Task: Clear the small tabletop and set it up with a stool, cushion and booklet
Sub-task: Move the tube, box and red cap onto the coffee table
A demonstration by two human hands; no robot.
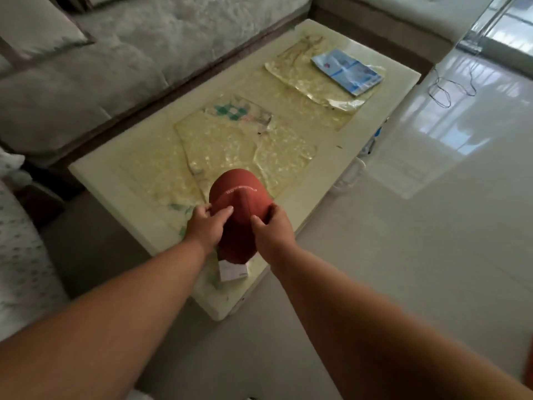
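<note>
A red cap (240,209) with white lettering is held over the near end of the cream low table (115,168). My left hand (206,226) grips its left side and my right hand (272,230) grips its right side. A small white card or box (233,271) lies on the table just under the cap's brim. A blue and white booklet (347,71) lies at the table's far end on a yellowed plastic sheet (302,73). No stool is in view.
A grey sofa (115,67) runs along the table's far left side, with a cushion (34,24) at its top left. Another yellowed sheet (230,145) covers the table's middle. Glossy white floor (432,212) lies to the right, with a thin cable (444,90) on it.
</note>
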